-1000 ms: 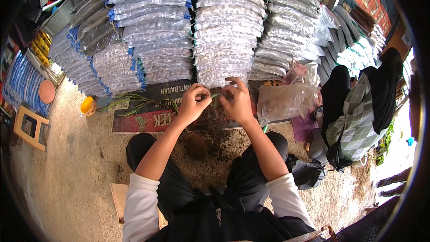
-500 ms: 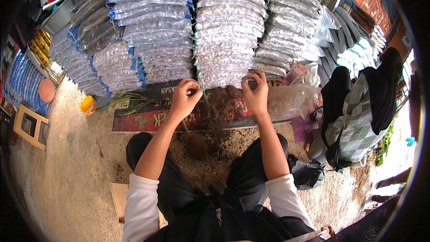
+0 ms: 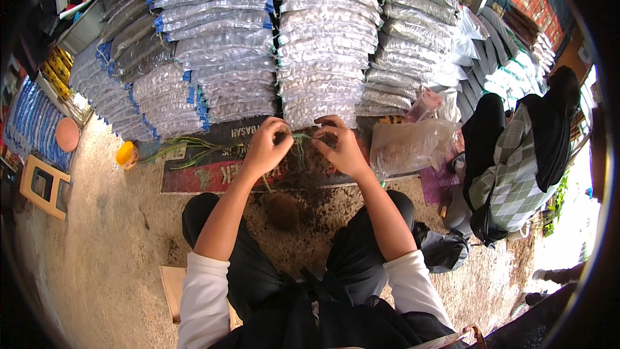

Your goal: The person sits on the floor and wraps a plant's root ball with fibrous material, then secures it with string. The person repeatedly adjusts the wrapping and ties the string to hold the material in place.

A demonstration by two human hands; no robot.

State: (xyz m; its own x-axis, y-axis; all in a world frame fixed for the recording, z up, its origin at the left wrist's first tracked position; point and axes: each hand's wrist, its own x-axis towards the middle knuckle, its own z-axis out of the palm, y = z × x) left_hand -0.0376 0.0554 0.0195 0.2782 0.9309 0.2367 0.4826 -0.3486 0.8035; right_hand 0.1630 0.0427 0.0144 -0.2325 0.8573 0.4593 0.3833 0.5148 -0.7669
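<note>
My left hand [image 3: 268, 150] is closed in a pinch on a thin green string [image 3: 299, 145], whose loose strands hang down. Close by on its right, my right hand [image 3: 341, 152] has its thumb and curled fingers at the string's other side, a small gap from the left fingertips. Both hands are above a dark printed board [image 3: 194, 179] strewn with loose soil. On the ground between my knees sits a round brown clump [image 3: 281, 211], with a green stem rising from it. Long green leaves [image 3: 187, 147] lie on the board's left part.
Tall stacks of filled clear bags [image 3: 326, 45] rise just beyond the board. A clear plastic bag [image 3: 410, 145] rests at the board's right end. A person in a checked garment [image 3: 513, 174] is at the right. At left are a yellow cup [image 3: 127, 154] and a tan stool [image 3: 45, 184].
My right hand has moved left and slightly down, close to my left hand and the string. My left hand has barely moved.
</note>
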